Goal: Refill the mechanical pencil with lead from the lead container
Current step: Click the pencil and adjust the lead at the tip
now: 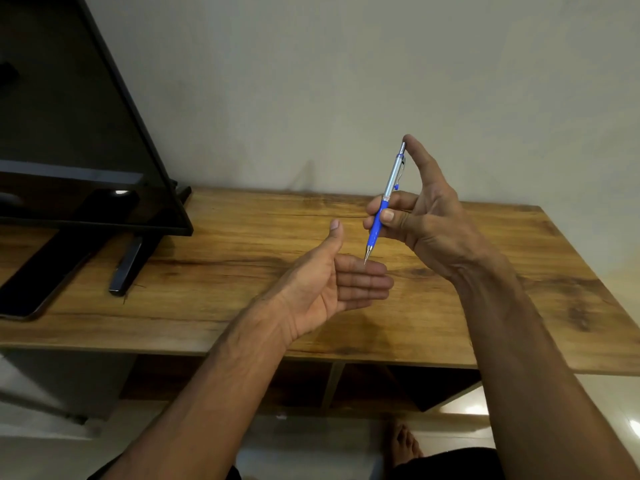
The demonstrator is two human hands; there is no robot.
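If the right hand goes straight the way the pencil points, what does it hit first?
Most likely the open fingers of the left hand, just under the pencil tip; depth is unclear.

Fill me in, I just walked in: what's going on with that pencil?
A person grips a blue and silver mechanical pencil in the right hand, tip down, index finger on its top cap. The left hand is open beneath the tip, above the wooden table. No lead container is in view.
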